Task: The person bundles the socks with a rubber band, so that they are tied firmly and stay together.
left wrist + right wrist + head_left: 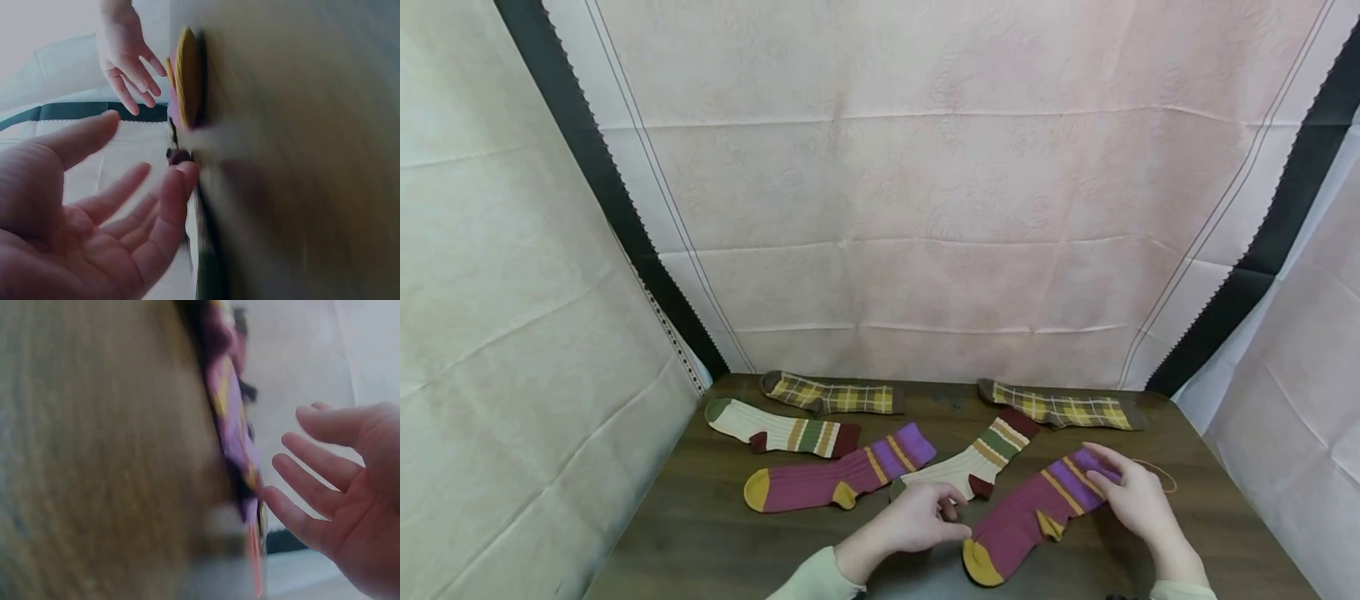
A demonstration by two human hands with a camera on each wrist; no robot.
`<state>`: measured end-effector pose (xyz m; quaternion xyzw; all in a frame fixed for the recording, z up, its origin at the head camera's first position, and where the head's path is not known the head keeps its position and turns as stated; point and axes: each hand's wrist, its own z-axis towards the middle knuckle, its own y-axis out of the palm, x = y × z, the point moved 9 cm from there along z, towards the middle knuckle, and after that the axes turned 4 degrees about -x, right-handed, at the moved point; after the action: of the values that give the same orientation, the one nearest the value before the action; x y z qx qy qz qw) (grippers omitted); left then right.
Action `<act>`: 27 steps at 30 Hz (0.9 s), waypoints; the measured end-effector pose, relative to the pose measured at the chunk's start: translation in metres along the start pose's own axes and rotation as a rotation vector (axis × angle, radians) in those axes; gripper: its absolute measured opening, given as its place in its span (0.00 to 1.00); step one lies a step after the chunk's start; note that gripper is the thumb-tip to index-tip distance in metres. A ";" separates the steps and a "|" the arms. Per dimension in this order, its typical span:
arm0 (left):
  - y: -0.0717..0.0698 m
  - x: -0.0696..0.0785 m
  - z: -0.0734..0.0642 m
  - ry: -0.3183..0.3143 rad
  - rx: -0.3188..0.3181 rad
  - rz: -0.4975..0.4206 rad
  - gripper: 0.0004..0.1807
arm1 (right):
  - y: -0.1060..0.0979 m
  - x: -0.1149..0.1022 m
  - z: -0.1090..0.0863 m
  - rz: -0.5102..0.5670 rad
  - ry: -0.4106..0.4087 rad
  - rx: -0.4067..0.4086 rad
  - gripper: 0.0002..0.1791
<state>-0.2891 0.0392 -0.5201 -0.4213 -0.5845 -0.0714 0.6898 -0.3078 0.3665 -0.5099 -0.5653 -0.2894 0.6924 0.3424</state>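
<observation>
A burgundy sock (1018,527) with a mustard toe and heel and a purple striped cuff lies at the right front of the table. Over its cuff is my right hand (1131,493); in the right wrist view its fingers are spread and loosely bent, with nothing gripped. My left hand (917,518) hovers near the mustard toe (189,78), fingers relaxed and apart from it. Behind that hand lies a cream sock (955,471) with green and tan stripes, its toe partly hidden. A matching burgundy sock (805,485) lies to the left.
Another cream striped sock (775,427) lies at the left. Two yellow plaid socks (850,398) (1063,408) lie along the back edge of the dark wooden table (700,533). A thin orange loop (1172,481) shows beside my right hand. Pale fabric walls (925,208) enclose the table.
</observation>
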 end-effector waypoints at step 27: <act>0.029 -0.008 0.010 -0.186 0.020 0.301 0.17 | 0.008 0.049 -0.012 0.034 0.220 -0.117 0.32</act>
<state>-0.2821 0.0616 -0.5425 -0.5017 -0.5768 0.0778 0.6399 -0.3035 0.4014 -0.5475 -0.6617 -0.2803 0.6137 0.3269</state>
